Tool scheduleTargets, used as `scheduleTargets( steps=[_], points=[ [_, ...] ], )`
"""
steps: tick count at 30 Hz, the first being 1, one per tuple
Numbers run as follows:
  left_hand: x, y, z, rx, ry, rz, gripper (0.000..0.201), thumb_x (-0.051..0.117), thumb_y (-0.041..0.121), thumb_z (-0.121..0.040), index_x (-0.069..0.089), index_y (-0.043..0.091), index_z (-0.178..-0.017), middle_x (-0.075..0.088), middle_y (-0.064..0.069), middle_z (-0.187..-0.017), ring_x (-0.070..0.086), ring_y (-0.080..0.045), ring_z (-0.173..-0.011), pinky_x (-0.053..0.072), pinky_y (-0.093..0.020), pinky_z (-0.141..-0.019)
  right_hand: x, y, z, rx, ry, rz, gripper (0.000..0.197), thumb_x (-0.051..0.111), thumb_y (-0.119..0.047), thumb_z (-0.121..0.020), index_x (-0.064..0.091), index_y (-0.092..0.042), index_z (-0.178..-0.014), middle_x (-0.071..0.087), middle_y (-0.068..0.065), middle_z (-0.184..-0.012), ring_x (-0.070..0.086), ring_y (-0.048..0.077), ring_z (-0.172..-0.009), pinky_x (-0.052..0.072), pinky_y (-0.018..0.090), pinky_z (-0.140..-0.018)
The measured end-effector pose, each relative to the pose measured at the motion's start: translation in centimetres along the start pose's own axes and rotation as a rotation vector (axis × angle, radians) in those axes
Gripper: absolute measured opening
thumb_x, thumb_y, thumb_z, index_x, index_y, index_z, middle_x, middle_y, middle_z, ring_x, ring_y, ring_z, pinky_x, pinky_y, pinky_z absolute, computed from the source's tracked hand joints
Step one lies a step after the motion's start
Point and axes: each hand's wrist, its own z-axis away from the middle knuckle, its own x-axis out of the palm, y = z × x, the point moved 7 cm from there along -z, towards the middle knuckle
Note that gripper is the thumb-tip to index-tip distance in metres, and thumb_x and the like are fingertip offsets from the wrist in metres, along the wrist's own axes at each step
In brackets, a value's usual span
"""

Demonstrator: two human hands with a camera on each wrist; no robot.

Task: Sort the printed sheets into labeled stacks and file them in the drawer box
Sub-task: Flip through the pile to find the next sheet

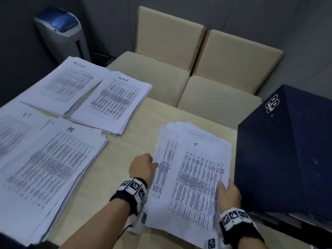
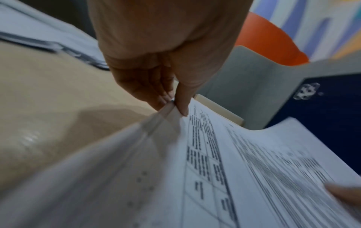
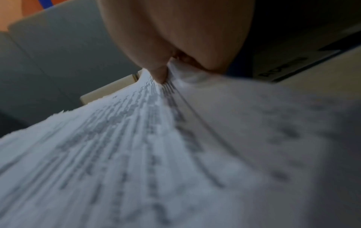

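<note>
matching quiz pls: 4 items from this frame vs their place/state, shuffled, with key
Items
1. HR stack
2. ADMIN stack
3. IT sheets
4. dark blue drawer box

Places/states
A. flat on the table, far side, just right of the far-left stack
B. gripped at both side edges, by the left hand and the right hand
C. at the table's right edge, beside the held sheets
D. near left of the table, the thick pile closest to the person

Pairs: 1-D, 2-A, 3-B, 4-C
</note>
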Motion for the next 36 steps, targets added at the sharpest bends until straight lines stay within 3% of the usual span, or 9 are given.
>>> scheduleTargets(
  steps=[4,7,11,15,20,24,27,33,36],
  points=[
    [-0.2,0.1,-0.6,0.088,-0.034,-0.203,0.020,0.051,0.024,-0.098,0.062,0.009,-0.091,0.067,-0.010,-0.095,0.064,-0.030,-0.087,0.043,-0.030,-0.066,-0.5,0.1,0.7,0.092,-0.078,-0.160,0.017,0.056,0.000,-0.090,0.065,-0.009,-0.101,0.069,0.010,-0.096,0.062,0.019,-0.078,0.046,0.029,-0.074],
    [-0.9,0.5,-0.2,0.138,-0.047,-0.352,0.033,0.042,0.036,-0.101,0.063,0.011,-0.102,0.065,-0.008,-0.097,0.064,-0.028,-0.088,0.051,-0.032,-0.073,-1.2,0.8,1.2,0.155,-0.095,-0.233,0.023,0.057,0.006,-0.086,0.066,-0.007,-0.103,0.068,0.005,-0.090,0.062,0.016,-0.078,0.046,0.027,-0.067],
    [-1.3,1.2,0.2,0.189,-0.113,-0.357,0.041,0.053,0.056,-0.092,0.057,0.015,-0.089,0.062,-0.004,-0.087,0.062,-0.025,-0.080,0.053,-0.031,-0.072,-1.6,1.6,2.5,0.221,-0.087,-0.355,0.031,0.059,0.007,-0.083,0.069,-0.010,-0.107,0.072,0.004,-0.093,0.066,0.025,-0.086,0.051,0.038,-0.085],
    [-1.4,2.2,0.2,0.306,-0.147,-0.390,0.028,0.051,0.042,-0.097,0.055,0.019,-0.080,0.064,-0.004,-0.085,0.063,-0.026,-0.080,0.053,-0.031,-0.072,-0.9,1.8,3.8,0.325,-0.185,-0.499,0.026,0.061,0.007,-0.085,0.069,-0.004,-0.108,0.074,0.019,-0.097,0.069,0.039,-0.091,0.054,0.056,-0.087],
    [-2.1,3.1,1.1,0.410,-0.136,-0.471,0.041,0.041,0.041,-0.102,0.061,0.015,-0.079,0.059,-0.002,-0.075,0.066,-0.027,-0.075,0.055,-0.033,-0.069,-1.8,1.0,5.4,0.311,-0.244,-0.581,0.021,0.062,0.005,-0.087,0.068,0.002,-0.107,0.073,0.024,-0.099,0.073,0.037,-0.085,0.058,0.044,-0.073],
    [-2.5,3.8,1.9,0.470,-0.082,-0.657,0.022,0.041,0.019,-0.101,0.062,0.013,-0.105,0.061,-0.003,-0.090,0.061,-0.024,-0.077,0.049,-0.032,-0.066,-2.6,1.7,5.3,0.342,-0.179,-0.590,0.030,0.062,0.001,-0.081,0.063,0.008,-0.110,0.067,0.032,-0.110,0.067,0.041,-0.097,0.051,0.054,-0.093],
    [-3.7,4.6,2.8,0.479,0.019,-0.733,0.026,0.036,0.021,-0.104,0.061,0.017,-0.099,0.060,-0.001,-0.094,0.055,-0.019,-0.073,0.041,-0.029,-0.063,-3.1,2.0,4.9,0.387,-0.116,-0.590,0.032,0.061,0.001,-0.078,0.064,0.007,-0.109,0.068,0.031,-0.105,0.067,0.039,-0.093,0.051,0.048,-0.085],
    [-4.3,4.6,2.1,0.464,-0.009,-0.446,0.021,0.040,0.018,-0.101,0.050,0.013,-0.083,0.055,-0.001,-0.075,0.057,-0.024,-0.067,0.044,-0.030,-0.057,-2.1,1.1,4.4,0.393,-0.146,-0.665,0.032,0.054,0.003,-0.077,0.061,0.009,-0.108,0.069,0.026,-0.098,0.066,0.037,-0.086,0.050,0.042,-0.077],
    [-3.9,3.4,2.4,0.434,-0.112,-0.072,0.016,0.044,-0.004,-0.087,0.048,0.010,-0.079,0.056,-0.004,-0.069,0.054,-0.027,-0.066,0.036,-0.033,-0.054,-1.1,-0.3,4.4,0.360,-0.207,-0.708,0.019,0.053,0.001,-0.084,0.061,0.004,-0.101,0.066,0.021,-0.088,0.065,0.029,-0.072,0.049,0.037,-0.070]
  ],
)
